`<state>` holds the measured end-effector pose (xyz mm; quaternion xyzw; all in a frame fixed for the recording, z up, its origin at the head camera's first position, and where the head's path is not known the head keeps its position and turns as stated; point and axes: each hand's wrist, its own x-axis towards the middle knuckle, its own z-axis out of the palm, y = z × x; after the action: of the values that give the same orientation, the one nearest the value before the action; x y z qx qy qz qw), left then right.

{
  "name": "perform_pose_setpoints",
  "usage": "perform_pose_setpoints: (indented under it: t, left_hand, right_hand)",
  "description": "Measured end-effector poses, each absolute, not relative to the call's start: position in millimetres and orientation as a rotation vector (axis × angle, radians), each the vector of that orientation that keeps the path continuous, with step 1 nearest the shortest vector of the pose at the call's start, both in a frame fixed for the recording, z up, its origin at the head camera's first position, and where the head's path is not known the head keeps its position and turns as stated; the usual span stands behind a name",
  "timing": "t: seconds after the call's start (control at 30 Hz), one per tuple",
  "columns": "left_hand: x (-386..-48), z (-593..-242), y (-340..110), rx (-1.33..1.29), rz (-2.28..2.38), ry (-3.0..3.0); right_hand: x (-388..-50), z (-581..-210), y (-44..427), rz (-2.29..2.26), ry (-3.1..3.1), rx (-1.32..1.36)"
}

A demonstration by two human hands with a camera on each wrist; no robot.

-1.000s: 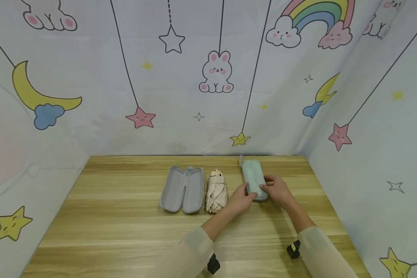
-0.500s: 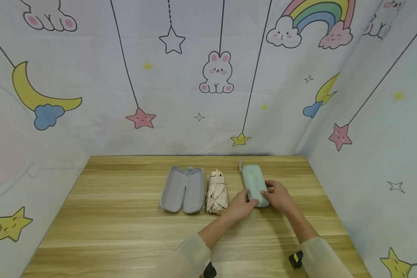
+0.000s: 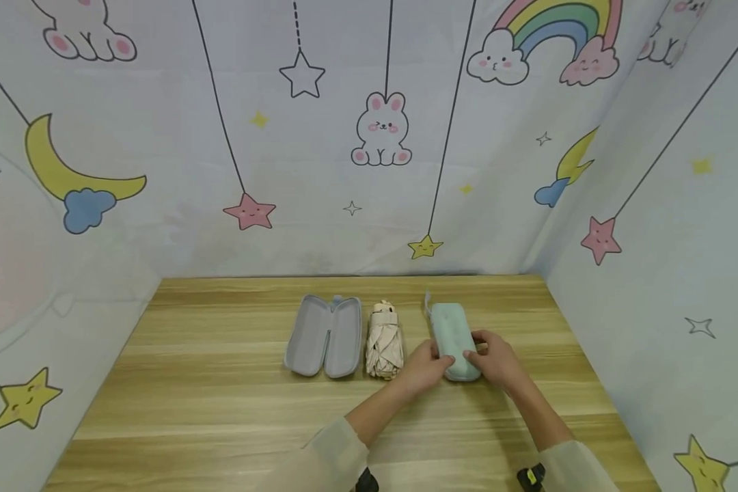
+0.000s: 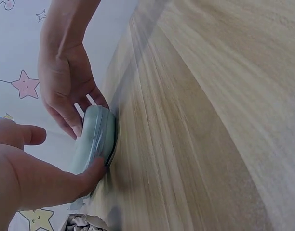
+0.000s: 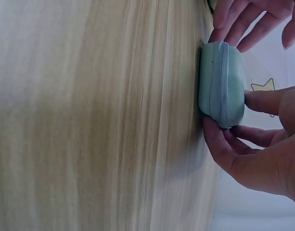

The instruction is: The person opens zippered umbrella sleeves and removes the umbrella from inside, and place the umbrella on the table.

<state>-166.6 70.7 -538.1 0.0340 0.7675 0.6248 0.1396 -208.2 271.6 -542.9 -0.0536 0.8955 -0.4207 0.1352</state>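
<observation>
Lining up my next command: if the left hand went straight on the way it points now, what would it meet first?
The mint-green case: the left hand touches its side. Beyond that, the right hand looks next in line, though depth is hard to judge.

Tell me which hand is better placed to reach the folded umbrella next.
Probably the left hand: it is nearer the folded umbrella, while the right hand is beyond the mint zippered case.
</observation>
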Motion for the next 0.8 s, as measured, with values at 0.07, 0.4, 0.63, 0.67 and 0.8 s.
perform_pose_setpoints:
  t: [0.07, 0.4, 0.63, 0.67, 0.8]
  left_hand:
    - [-167.5, -539.2, 71.2, 0.027, 1.804, 2.217]
    - [-178.2, -551.0, 75.5, -0.091, 1.844, 2.249]
    - [-182.3, -552.6, 76.3, -0.208, 1.837, 2.293]
    - [-182.7, -552.3, 76.7, -0.205, 1.843, 2.291]
    - [-184.3, -550.5, 79.9, -0.183, 1.872, 2.292]
  right_hand:
    - [-205.7, -542.4, 271.2, -1.222, 2.593, -0.144]
    - [-195.2, -536.9, 268.8, -1.126, 2.639, -0.168]
    - [-190.4, -534.0, 267.1, -1.162, 2.585, -0.234]
    - [-190.9, -534.2, 268.2, -1.175, 2.570, -0.229]
    - [-196.3, -534.2, 275.0, -1.211, 2.528, -0.188]
